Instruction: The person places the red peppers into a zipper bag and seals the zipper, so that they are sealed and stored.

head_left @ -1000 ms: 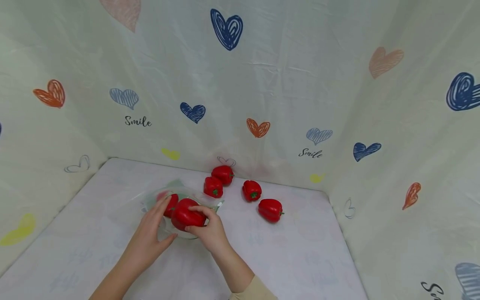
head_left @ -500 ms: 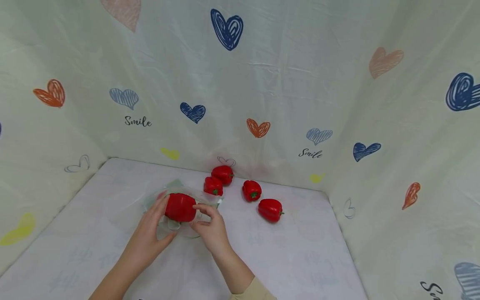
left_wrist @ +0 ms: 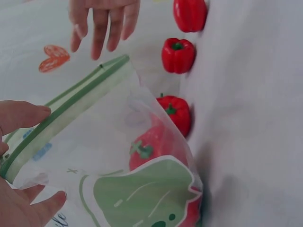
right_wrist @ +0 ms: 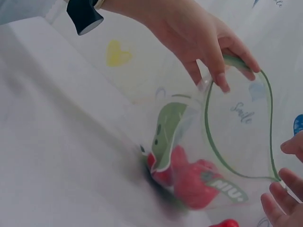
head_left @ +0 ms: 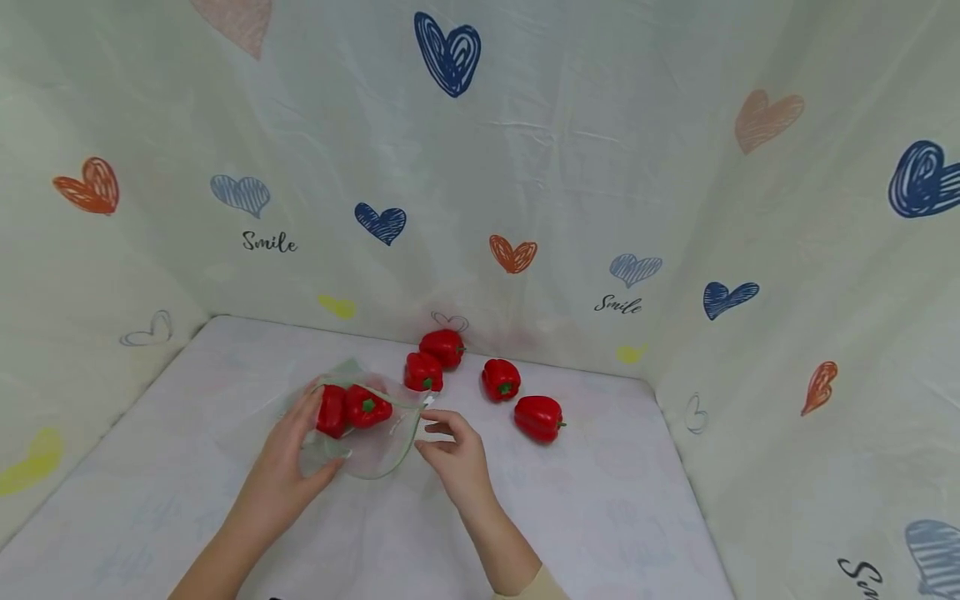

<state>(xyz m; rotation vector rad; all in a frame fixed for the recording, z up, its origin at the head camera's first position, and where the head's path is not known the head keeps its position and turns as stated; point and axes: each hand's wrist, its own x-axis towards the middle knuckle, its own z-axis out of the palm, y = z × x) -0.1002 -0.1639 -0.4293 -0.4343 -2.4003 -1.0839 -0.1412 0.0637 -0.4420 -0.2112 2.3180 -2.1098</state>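
Observation:
A clear zip bag [head_left: 382, 450] with a green-edged mouth and a green printed pattern sits on the left half of the table. Inside it lie two red bell peppers [head_left: 368, 407], also seen through the plastic in the right wrist view. My left hand [head_left: 281, 467] grips the bag's mouth on its left side, with the thumb and fingers spread along the green rim [left_wrist: 71, 111]. On the opposite side of the mouth, my right hand [head_left: 461, 462] is held with fingers loosely bent and nothing in them, its fingertips close to the rim.
Several more red bell peppers [head_left: 538, 418] lie behind and to the right of the bag, two of them together by the back edge of the white table [head_left: 600, 500]. A heart-printed curtain [head_left: 555, 183] rises along the back and both sides.
My right hand has put a red bell pepper into the bag and let go of it, then drawn back to the right. The left hand stays at the bag's mouth.

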